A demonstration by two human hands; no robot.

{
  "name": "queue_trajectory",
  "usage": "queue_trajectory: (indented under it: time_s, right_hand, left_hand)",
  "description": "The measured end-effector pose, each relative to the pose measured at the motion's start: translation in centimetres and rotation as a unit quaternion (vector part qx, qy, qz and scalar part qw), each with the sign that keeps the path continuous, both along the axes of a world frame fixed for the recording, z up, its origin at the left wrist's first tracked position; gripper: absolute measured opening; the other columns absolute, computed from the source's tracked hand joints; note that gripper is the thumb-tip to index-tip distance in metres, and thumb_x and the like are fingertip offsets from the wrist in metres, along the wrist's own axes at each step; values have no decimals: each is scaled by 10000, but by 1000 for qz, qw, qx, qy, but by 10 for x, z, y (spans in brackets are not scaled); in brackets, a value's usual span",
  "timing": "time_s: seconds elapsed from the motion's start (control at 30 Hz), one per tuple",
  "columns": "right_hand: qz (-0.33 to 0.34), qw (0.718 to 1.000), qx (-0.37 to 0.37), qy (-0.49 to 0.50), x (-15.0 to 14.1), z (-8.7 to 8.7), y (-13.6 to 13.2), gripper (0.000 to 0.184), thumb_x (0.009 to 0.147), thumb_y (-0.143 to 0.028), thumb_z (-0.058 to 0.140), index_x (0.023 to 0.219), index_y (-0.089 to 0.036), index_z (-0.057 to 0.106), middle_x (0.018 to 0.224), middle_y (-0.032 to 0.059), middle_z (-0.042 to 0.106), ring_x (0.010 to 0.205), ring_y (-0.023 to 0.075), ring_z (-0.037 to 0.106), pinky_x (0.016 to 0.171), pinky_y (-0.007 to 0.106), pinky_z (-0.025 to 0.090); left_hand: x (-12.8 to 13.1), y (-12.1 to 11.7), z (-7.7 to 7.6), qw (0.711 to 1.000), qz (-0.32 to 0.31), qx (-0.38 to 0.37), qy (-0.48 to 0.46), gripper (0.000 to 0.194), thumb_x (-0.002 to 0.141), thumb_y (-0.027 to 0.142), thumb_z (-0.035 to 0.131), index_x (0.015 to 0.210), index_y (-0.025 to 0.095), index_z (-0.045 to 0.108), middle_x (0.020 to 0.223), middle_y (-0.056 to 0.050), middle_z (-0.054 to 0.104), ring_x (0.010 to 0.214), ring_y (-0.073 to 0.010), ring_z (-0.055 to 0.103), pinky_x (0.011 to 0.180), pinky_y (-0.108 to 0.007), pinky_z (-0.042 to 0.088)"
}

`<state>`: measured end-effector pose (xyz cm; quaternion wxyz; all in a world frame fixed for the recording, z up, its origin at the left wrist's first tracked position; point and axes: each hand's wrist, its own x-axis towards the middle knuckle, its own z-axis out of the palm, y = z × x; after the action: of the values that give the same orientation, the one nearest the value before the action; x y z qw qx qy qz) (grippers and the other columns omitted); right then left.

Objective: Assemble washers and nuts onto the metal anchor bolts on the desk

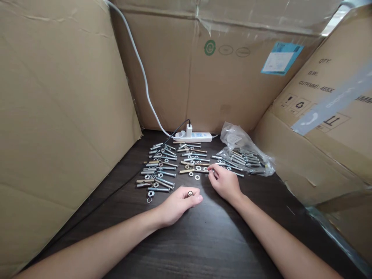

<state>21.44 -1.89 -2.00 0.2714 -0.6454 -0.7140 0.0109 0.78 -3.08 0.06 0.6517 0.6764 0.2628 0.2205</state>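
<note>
My left hand (183, 201) is closed around a metal bolt (190, 193), held upright so that only its round end shows above the curled fingers. My right hand (224, 182) reaches over the table, its index finger and thumb a little apart. The index fingertip is at a flat washer (205, 169) and seems to touch it. Another washer (197, 177) lies just left of that hand, near a nut (191, 174). Rows of bolts (165, 181), metal sleeves (145, 181), nuts (151, 193) and rings (149, 200) lie to the left.
A clear plastic bag (238, 137) with several bolts lies at the back right. Behind the rows is a white power strip (206, 136) with a plug and a black cable (116, 190) crossing the left side. Cardboard walls (168, 85) enclose the dark table (197, 248).
</note>
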Motion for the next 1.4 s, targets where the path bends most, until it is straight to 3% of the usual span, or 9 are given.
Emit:
queue_trajectory:
  time_s: [0.27,0.57,0.8,0.93,1.0,1.07,1.17,1.3,1.4]
  right_hand:
    - [18,997,-55,-40,9,1,3,343,853,-158,414,1050,-277,668,1047,-9,712,936,183,659,785,270,468]
    - [-28,993,-78,-88,22,10,-1,310,845,-175,428,985,-266,689,1001,-5,729,906,204,671,754,281,461]
    - [-58,988,-89,-110,20,13,-11,292,853,-196,432,994,-264,678,940,10,737,833,209,677,662,271,433]
    - [-65,986,-96,-122,15,25,-26,244,848,-216,440,884,-240,680,814,22,731,708,199,663,580,262,389]
    - [-24,994,-62,-84,8,35,-35,204,835,-239,469,885,-226,667,724,17,704,618,172,628,558,253,379]
    - [78,997,-20,-11,-4,43,-45,197,830,-251,490,937,-208,650,666,6,667,556,138,582,558,237,391]
    - [236,970,6,60,-23,50,-59,170,837,-247,509,939,-195,635,702,8,666,564,116,562,568,219,403]
    - [299,949,5,103,-37,47,-67,136,854,-194,503,911,-204,627,724,-2,676,556,98,548,575,206,406]
    - [318,941,18,111,-36,41,-66,120,850,-193,520,921,-199,617,733,3,675,543,92,530,567,206,398]
  left_hand:
    - [3,-4,1,990,-17,-107,-91,450,872,528,461,614,183,328,590,49,321,580,-105,275,593,-261,267]
    - [3,-9,7,995,-92,-14,48,470,879,521,456,611,181,272,614,57,221,585,-96,199,547,-250,179]
    - [2,-11,6,994,-97,12,47,434,896,460,454,613,180,282,607,60,225,581,-93,210,538,-238,194]
    - [1,-10,6,996,-86,10,35,430,885,457,466,612,179,283,614,59,235,589,-93,218,545,-235,197]
    - [2,-9,5,997,-75,8,32,422,881,444,472,611,179,285,613,60,244,590,-92,222,551,-231,204]
    - [4,-9,4,998,-63,1,26,401,874,426,477,611,179,302,610,59,268,591,-93,237,557,-226,224]
    - [7,-10,2,999,-51,-8,-3,313,862,361,472,628,172,387,631,47,383,619,-101,330,615,-225,308]
    - [9,-12,-4,998,-54,13,-31,152,809,179,436,682,157,518,712,23,540,710,-124,471,721,-239,393]
    - [9,-13,-6,997,-40,58,-31,195,736,57,422,779,146,590,808,7,612,809,-140,540,779,-240,422]
